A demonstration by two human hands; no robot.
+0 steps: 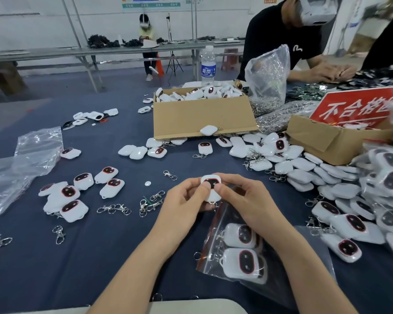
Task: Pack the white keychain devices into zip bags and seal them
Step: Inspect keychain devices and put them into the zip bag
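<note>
both hands are closed on one white keychain device (211, 181), held just above the bench (100, 257) a little in from the middle of its near edge. the left hand (186, 197) pinches the device's left side, thumb tip on the dark oval face, and the right hand (243, 200) pinches the right side the same way, so the two thumbs almost meet on the face. the device's metal clasp (213, 206) hangs from its lower end, right at the upper end of a clear zip bag (210, 260) with a red strip; whether the clasp touches the bag cannot be told. the zip bag lies flat on the bench under the right wrist, running toward the near edge, and holds at least two more devices (245, 264), face up, one behind the other. left of the hands, loose clasps (150, 202) are scattered, and beyond them toward the left edge sits a cluster of face-up devices (73, 196) beside an empty crumpled plastic bag (32, 155). along the right edge a heap of devices (372, 200) spreads, many face down. toward the far edge stands an open cardboard box (202, 116) full of devices, with a water bottle (208, 64) behind it and a clear sack of metal clips (268, 75) to its right. a second cardboard box (327, 141) by the far right corner carries a red sign (359, 105). another person in a black top (281, 37) leans over the far edge.
</note>
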